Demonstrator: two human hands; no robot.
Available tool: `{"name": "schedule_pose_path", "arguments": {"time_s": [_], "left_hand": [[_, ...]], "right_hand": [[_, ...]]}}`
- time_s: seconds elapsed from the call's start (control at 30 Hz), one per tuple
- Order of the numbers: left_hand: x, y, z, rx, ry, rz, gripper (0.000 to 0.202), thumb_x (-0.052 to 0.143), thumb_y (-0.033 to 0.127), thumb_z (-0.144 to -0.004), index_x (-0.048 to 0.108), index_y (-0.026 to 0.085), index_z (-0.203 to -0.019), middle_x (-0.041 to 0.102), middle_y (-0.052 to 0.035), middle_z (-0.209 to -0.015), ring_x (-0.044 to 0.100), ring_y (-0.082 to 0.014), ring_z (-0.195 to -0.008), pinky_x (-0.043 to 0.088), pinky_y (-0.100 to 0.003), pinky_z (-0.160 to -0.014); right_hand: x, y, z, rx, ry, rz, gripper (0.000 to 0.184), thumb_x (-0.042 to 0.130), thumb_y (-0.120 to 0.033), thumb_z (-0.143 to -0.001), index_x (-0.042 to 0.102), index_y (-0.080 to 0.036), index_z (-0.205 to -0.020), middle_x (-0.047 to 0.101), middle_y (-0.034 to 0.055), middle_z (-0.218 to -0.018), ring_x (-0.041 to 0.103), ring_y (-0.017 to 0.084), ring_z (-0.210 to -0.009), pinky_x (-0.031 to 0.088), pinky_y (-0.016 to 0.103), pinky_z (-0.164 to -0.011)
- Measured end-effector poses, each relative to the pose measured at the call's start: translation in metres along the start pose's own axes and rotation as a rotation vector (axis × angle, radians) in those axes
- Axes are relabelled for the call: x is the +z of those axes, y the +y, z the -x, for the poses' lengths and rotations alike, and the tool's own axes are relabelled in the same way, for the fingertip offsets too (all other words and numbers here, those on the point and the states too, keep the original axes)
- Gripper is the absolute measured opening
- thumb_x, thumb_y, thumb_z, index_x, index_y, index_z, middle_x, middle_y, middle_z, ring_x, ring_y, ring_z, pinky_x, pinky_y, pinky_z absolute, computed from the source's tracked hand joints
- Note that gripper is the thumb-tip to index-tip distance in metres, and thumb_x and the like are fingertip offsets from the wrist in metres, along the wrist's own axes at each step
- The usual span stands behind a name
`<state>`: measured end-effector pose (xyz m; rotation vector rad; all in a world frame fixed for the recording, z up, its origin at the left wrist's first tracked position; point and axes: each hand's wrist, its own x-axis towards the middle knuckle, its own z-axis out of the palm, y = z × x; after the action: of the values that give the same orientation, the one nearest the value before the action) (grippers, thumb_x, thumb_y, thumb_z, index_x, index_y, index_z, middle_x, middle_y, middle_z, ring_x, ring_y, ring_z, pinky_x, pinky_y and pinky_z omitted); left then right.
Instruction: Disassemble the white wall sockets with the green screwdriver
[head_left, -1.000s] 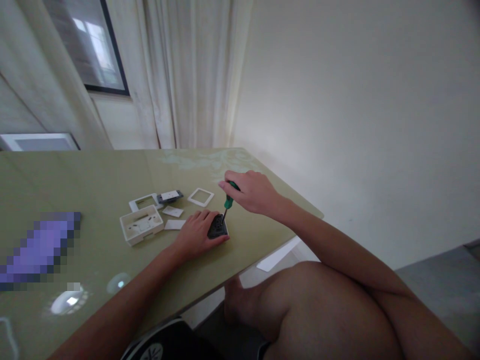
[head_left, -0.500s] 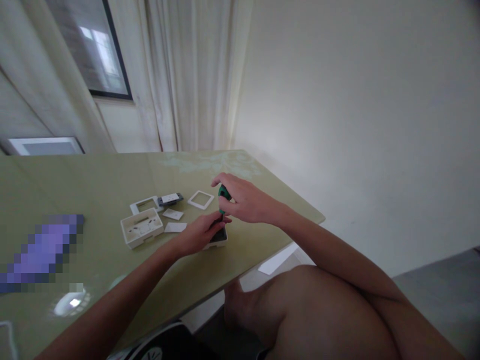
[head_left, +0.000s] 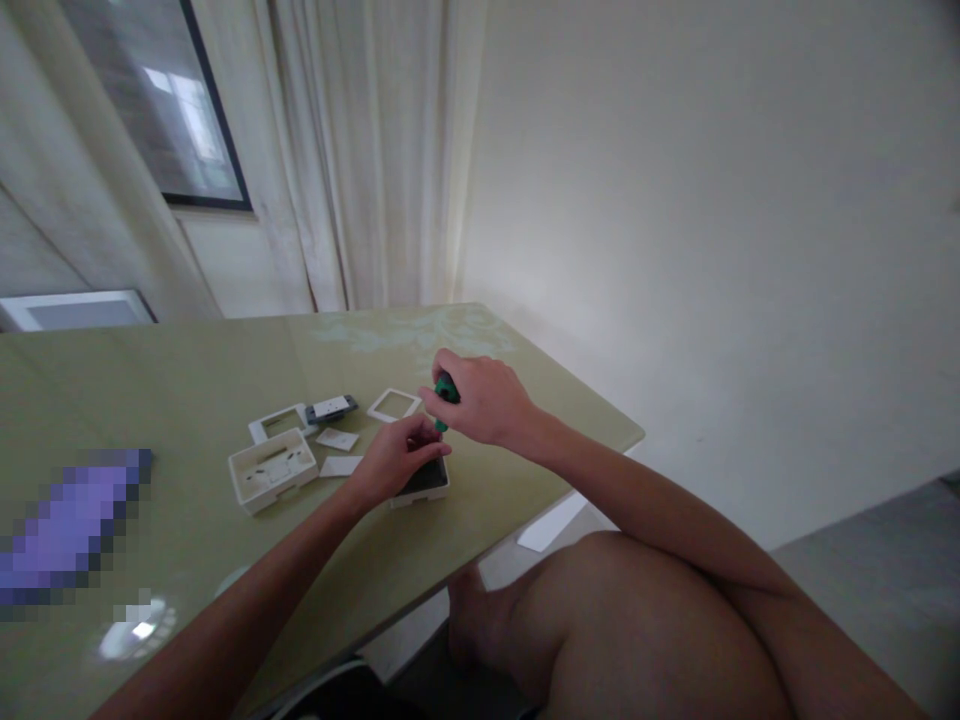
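Note:
My right hand (head_left: 484,398) is wrapped around the green and black handle of a screwdriver (head_left: 447,388), held upright with its tip down. Beneath it is a white wall box (head_left: 429,494) with a dark insert (head_left: 426,476), resting on the table. My left hand (head_left: 397,452) reaches over this box, thumb and fingers curled near the lower end of the screwdriver. What its fingertips pinch is hidden or too small to make out. The screwdriver's tip is also hard to see.
Left of my hands lie an open white box (head_left: 274,472) with small parts inside, a white frame (head_left: 277,422), a socket module (head_left: 331,408), and white plates (head_left: 337,439). Behind is a square frame (head_left: 393,404). A blurred purple object (head_left: 75,525) lies far left on the green table (head_left: 570,440).
My right hand has turned and its fingers have closed further around the screwdriver handle. My left fingers have lifted and shifted slightly, showing more of the dark insert. The view has moved slightly.

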<state>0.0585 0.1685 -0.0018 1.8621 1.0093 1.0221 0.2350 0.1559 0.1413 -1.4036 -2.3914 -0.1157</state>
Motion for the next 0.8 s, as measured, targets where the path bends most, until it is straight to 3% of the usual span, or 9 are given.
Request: {"name": "schedule_pose_path", "arguments": {"time_s": [0.13,0.23,0.4,0.53,0.63,0.8], "left_hand": [[-0.003,0.006,-0.001,0.036,-0.079,0.03,0.028,0.068,0.044,-0.093,0.083,0.024,-0.105,0.086,-0.0041,-0.104,0.079,-0.0256,-0.098,0.061,-0.037,-0.092],[-0.004,0.005,-0.004,0.016,-0.081,0.05,0.024,0.07,0.043,-0.091,0.085,0.024,-0.092,0.086,-0.0029,-0.093,0.079,-0.0238,-0.088,0.061,-0.035,-0.086],[-0.001,-0.005,-0.011,-0.032,-0.012,0.103,0.028,0.083,0.046,-0.081,0.072,0.021,-0.074,0.081,-0.0013,-0.08,0.073,-0.02,-0.07,0.059,-0.03,-0.068],[-0.005,-0.004,-0.01,-0.011,-0.07,0.127,0.03,0.084,0.05,-0.08,0.08,0.021,-0.088,0.084,-0.0041,-0.089,0.078,-0.0232,-0.084,0.063,-0.034,-0.08],[-0.012,0.0,-0.007,0.002,-0.127,0.135,0.031,0.078,0.05,-0.087,0.085,0.022,-0.099,0.086,-0.0062,-0.1,0.079,-0.0246,-0.094,0.063,-0.036,-0.089],[-0.01,-0.002,-0.007,-0.028,-0.046,0.136,0.023,0.083,0.043,-0.082,0.08,0.02,-0.084,0.083,-0.0031,-0.086,0.076,-0.0215,-0.08,0.063,-0.033,-0.078]], "right_hand": [[0.004,0.004,-0.001,-0.012,0.044,-0.069,0.026,0.064,-0.047,-0.1,0.065,-0.024,-0.113,0.078,0.0031,-0.088,0.066,0.021,-0.075,0.028,0.032,-0.066],[0.006,0.004,-0.001,-0.02,0.057,-0.086,0.03,0.067,-0.047,-0.099,0.064,-0.024,-0.117,0.078,0.0032,-0.091,0.067,0.022,-0.078,0.031,0.032,-0.068],[0.006,0.001,0.0,-0.03,0.044,-0.1,0.031,0.068,-0.05,-0.098,0.064,-0.023,-0.113,0.079,0.0048,-0.098,0.068,0.022,-0.083,0.036,0.032,-0.071],[0.009,0.004,0.0,-0.051,0.079,-0.151,0.027,0.064,-0.037,-0.097,0.063,-0.023,-0.12,0.079,0.0052,-0.104,0.068,0.022,-0.085,0.038,0.033,-0.073],[0.01,0.005,0.0,-0.044,0.079,-0.173,0.03,0.064,-0.037,-0.097,0.063,-0.023,-0.124,0.079,0.0043,-0.101,0.067,0.021,-0.083,0.039,0.033,-0.074],[0.007,0.001,0.001,-0.059,0.071,-0.211,0.031,0.067,-0.045,-0.096,0.064,-0.024,-0.119,0.077,0.0031,-0.098,0.066,0.02,-0.083,0.04,0.032,-0.075]]}}
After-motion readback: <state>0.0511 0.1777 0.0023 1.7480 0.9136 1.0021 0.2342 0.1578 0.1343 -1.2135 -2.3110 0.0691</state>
